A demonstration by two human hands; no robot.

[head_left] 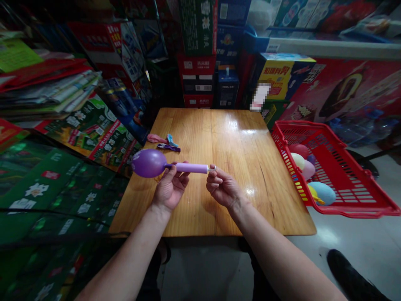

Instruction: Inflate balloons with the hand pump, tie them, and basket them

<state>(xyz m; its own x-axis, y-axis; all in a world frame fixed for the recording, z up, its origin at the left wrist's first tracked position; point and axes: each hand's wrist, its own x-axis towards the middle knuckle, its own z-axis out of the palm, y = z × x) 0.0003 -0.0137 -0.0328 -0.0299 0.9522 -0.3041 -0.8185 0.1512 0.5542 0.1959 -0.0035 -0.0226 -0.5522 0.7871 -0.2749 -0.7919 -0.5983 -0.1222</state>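
Observation:
A purple balloon (pixel 148 163), partly inflated, sits on the left end of a lilac hand pump (pixel 194 168). My left hand (pixel 171 188) is closed around the joint, holding the balloon's neck against the pump's nozzle end. The fingers of my right hand (pixel 224 186) are closed on the pump's small white handle at its right end, which looks pushed nearly all the way in. Beyond the balloon, a pink balloon (pixel 156 138), a light blue balloon (pixel 171 140) and a dark purple balloon (pixel 169 147) lie limp on the wooden table (pixel 232 142).
On the right stands a red plastic basket (pixel 354 179) with several inflated balloons, among them a light blue one (pixel 324 193). Green cartons (pixel 40 188) crowd the table's left side, with stacked papers (pixel 46 90) above. More boxes (pixel 197 79) line the far edge.

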